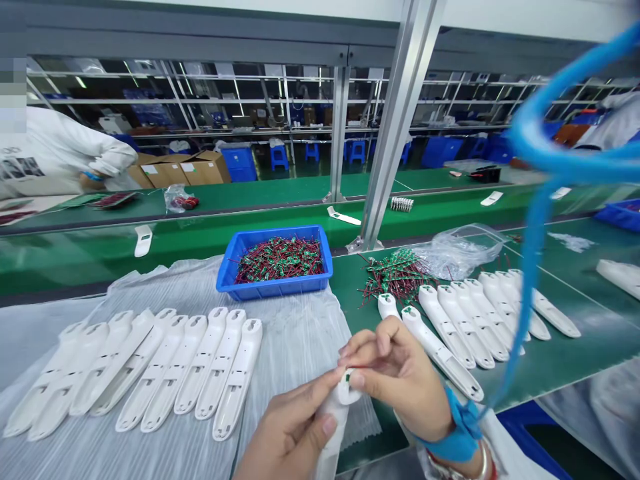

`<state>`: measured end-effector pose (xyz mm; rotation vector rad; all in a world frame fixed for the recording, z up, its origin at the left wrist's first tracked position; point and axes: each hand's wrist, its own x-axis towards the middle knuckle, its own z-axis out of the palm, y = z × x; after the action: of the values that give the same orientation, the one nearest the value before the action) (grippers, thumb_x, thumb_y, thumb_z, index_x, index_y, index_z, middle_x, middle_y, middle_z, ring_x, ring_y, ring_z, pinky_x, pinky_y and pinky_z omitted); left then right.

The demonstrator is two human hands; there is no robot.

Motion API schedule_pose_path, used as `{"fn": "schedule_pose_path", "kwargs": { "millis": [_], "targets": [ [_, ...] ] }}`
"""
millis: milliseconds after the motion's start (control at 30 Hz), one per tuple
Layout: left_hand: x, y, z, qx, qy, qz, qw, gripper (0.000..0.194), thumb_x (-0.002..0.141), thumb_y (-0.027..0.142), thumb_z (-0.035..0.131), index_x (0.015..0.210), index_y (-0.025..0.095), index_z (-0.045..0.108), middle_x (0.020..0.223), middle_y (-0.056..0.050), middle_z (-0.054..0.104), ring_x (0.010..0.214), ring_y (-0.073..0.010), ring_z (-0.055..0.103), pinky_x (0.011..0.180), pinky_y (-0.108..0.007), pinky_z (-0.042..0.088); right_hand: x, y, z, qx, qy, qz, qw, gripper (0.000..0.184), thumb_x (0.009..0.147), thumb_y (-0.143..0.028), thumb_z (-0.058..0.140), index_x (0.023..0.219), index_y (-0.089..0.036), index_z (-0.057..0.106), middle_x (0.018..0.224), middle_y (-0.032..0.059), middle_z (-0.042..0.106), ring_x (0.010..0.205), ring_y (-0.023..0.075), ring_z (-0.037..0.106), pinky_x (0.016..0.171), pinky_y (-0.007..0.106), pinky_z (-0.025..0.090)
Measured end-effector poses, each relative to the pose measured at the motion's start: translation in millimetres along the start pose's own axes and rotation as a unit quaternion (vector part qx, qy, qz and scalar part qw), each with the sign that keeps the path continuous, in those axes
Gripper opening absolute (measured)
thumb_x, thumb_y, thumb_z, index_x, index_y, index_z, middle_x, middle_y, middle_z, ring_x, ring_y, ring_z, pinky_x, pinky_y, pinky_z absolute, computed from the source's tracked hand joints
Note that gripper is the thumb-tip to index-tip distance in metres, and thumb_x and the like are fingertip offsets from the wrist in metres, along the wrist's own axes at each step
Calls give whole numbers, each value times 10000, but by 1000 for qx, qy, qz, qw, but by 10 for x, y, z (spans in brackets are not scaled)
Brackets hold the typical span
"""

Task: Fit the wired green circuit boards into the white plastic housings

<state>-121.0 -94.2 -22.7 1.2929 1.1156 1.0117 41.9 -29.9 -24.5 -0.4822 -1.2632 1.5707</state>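
Note:
My left hand is wrapped round the lower part of a white plastic handset shell, which tilts up at the front of the bench. At the shell's rounded head, my right hand closes its thumb and fingers round a small green circuit board seated in the opening. A thin red wire shows by the fingertips. On the left, several similar white shells lie in a row on a foam sheet. Another row of white shells, some with green boards in their heads, lies to the right.
A blue tray holds many green boards with red wires. Beside it are a loose board pile and a clear plastic bag. A blue coiled cord hangs at right. Behind runs a green conveyor; a person's sleeve is beyond.

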Motion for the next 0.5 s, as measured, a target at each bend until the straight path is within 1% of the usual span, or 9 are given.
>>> {"fn": "schedule_pose_path", "kwargs": {
  "millis": [67, 167, 200, 267, 333, 400, 433, 467, 500],
  "targets": [
    [16, -31, 91, -68, 20, -44, 997, 373, 796, 395, 575, 1159, 309, 589, 1276, -34, 582, 1185, -255, 514, 987, -393, 416, -31, 7, 20, -9, 44, 0, 999, 381, 715, -73, 694, 741, -215, 341, 792, 11, 686, 877, 137, 623, 729, 276, 494],
    [54, -36, 142, -95, 0, -85, 992, 569, 783, 459, 564, 1305, 280, 426, 1277, -103, 576, 1151, -285, 542, 946, -437, 444, -45, -65, -23, -12, 77, 13, 997, 388, 700, -97, 708, 705, -207, 335, 843, 22, 690, 811, 135, 650, 682, 261, 512],
    [69, -42, 108, -49, -14, -86, 995, 602, 785, 457, 558, 1334, 279, 386, 1302, -114, 550, 1174, -296, 520, 967, -462, 419, -40, -130, -77, -17, 81, 13, 996, 396, 691, -114, 718, 696, -208, 333, 823, 26, 698, 801, 143, 654, 679, 269, 514],
    [97, -98, -50, 129, -4, -74, 989, 582, 791, 436, 535, 1332, 265, 405, 1395, -119, 436, 1284, -329, 373, 1033, -527, 309, -19, -340, -279, -46, 90, 2, 995, 412, 675, -163, 737, 680, -214, 328, 747, 34, 707, 815, 167, 656, 709, 306, 516],
    [122, -240, -296, 354, 76, -53, 931, 536, 801, 424, 468, 1279, 182, 494, 1462, -143, 311, 1360, -371, 154, 1061, -584, 187, 5, -649, -625, -105, 117, -5, 987, 421, 655, -208, 754, 666, -218, 333, 704, 45, 703, 821, 191, 658, 728, 337, 509],
    [136, -449, -555, 520, 186, -44, 832, 594, 826, 401, 355, 1266, 21, 477, 1438, -262, 295, 1358, -429, 37, 1028, -640, 171, 18, -1016, -1096, -196, 178, 13, 964, 409, 654, -188, 748, 657, -216, 339, 694, 62, 689, 811, 206, 663, 704, 332, 499],
    [137, -560, -665, 573, 223, -50, 787, 624, 829, 408, 329, 1257, -26, 464, 1405, -319, 299, 1340, -479, 21, 983, -686, 188, 20, -1201, -1360, -259, 221, 43, 939, 399, 682, -142, 715, 649, -213, 324, 697, 75, 681, 783, 202, 669, 668, 313, 491],
    [134, -663, -756, 607, 246, -50, 754, 636, 843, 411, 301, 1265, -44, 439, 1390, -344, 285, 1330, -503, 17, 952, -700, 216, 22, -1376, -1631, -344, 261, 79, 899, 364, 748, -93, 635, 646, -211, 307, 712, 91, 675, 772, 187, 673, 652, 293, 478],
    [128, -751, -824, 632, 258, -50, 729, 632, 854, 412, 279, 1274, -37, 424, 1381, -347, 284, 1323, -517, 26, 925, -711, 239, 25, -1534, -1900, -452, 289, 119, 836, 325, 807, -49, 540, 653, -209, 303, 716, 102, 669, 785, 165, 673, 655, 271, 464]
  ]
}}
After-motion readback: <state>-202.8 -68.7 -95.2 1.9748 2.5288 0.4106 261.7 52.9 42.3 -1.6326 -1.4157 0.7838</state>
